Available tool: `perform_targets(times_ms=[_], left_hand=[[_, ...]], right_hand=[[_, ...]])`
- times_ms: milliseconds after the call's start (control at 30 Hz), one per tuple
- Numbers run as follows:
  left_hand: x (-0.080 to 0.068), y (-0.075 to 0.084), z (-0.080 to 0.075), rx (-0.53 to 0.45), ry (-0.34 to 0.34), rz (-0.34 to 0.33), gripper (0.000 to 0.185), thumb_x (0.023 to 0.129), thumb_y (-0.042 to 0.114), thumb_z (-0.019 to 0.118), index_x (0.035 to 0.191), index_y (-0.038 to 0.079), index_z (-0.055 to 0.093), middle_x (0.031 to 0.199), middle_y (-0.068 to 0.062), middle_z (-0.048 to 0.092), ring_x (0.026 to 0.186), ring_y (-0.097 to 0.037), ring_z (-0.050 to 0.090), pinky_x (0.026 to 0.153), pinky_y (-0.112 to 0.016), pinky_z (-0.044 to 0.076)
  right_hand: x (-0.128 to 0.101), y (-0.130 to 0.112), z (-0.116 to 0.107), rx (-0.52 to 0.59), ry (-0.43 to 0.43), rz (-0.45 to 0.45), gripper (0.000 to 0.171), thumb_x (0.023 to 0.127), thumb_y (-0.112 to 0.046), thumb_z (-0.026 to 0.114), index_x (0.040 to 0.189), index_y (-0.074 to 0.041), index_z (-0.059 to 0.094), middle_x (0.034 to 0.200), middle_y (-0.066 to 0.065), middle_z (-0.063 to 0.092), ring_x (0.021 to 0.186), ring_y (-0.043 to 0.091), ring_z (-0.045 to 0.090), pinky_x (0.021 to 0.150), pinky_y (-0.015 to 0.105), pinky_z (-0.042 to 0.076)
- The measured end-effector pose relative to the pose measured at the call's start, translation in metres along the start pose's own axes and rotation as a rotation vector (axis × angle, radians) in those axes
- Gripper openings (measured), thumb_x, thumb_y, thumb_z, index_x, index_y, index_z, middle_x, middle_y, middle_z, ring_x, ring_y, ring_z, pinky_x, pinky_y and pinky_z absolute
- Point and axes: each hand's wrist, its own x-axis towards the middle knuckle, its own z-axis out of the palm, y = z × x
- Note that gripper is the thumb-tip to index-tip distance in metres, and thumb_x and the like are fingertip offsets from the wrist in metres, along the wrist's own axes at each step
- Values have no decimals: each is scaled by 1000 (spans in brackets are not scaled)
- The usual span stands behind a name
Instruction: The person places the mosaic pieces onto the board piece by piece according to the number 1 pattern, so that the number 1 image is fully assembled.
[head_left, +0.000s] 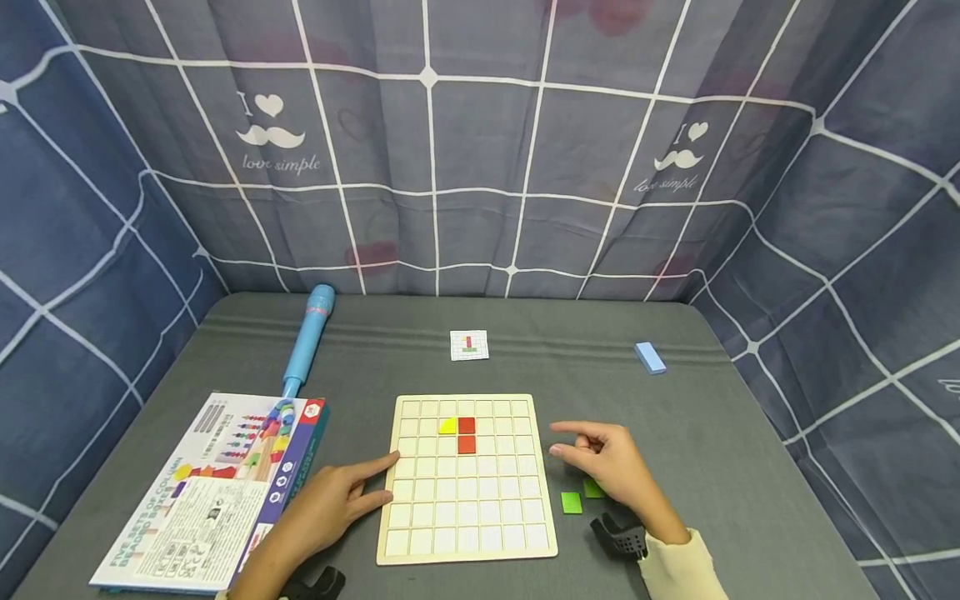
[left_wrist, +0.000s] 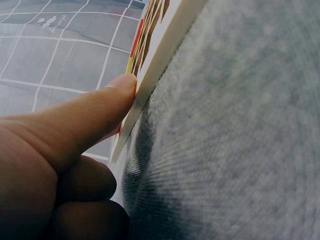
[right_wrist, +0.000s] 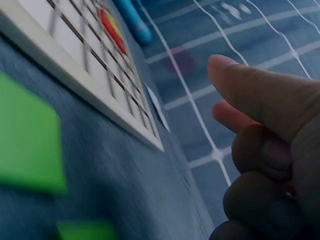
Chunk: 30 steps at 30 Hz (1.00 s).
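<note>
A pale wooden grid board (head_left: 498,517) lies on the grey table. On its upper part sit a yellow piece with a slanted or rounded side (head_left: 448,427) and two red squares (head_left: 467,445), one below the other. My left hand (head_left: 330,504) touches the board's left edge with its extended thumb and index finger; in the left wrist view the thumb (left_wrist: 107,100) presses the rim. Just right of the board, my right hand (head_left: 611,462) hovers with thumb and index finger apart, nothing between them. Two green squares (head_left: 572,502) lie beside and partly under that hand.
A small white pattern card (head_left: 469,345) lies behind the board. Further right is a light blue block (head_left: 650,358). At left are a boxed or bound colourful book-like item (head_left: 202,517) and a blue microphone-shaped object (head_left: 307,337). Grid-patterned curtains (head_left: 480,150) surround the table.
</note>
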Motion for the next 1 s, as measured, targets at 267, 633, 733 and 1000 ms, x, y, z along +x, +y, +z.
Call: perform_targets(times_ms=[267, 633, 733, 1000], left_hand=[[-2, 1, 1, -9, -8, -7, 51, 94, 38, 73, 141, 19, 65, 57, 18, 35, 51, 2, 26, 47, -20, 26], [1, 0, 0, -4, -12, 7, 51, 94, 37, 74, 141, 18, 65, 58, 18, 36, 50, 2, 28, 47, -20, 27], [1, -1, -1, -3, -8, 7, 51, 94, 37, 74, 140, 18, 65, 58, 18, 36, 50, 2, 28, 47, -20, 27], [1, -1, 0, 5, -4, -2, 50, 94, 38, 74, 140, 19, 66, 58, 19, 37, 51, 2, 29, 47, -20, 26]], right_hand=[[-14, 17, -32, -5, 19, 37, 30, 90, -23, 80, 116, -7, 77, 56, -5, 43, 45, 3, 31, 42, 27, 36], [-40, 32, -56, 22, -25, 134, 31, 87, -19, 83, 114, -5, 77, 58, -8, 37, 52, 2, 32, 51, 25, 36], [-45, 34, -60, 28, -29, 167, 31, 86, -19, 84, 113, -5, 77, 59, -8, 37, 52, 2, 32, 50, 24, 35], [-54, 40, -70, -70, 54, 263, 34, 83, -28, 86, 113, -12, 78, 59, -7, 37, 51, 4, 30, 50, 24, 32]])
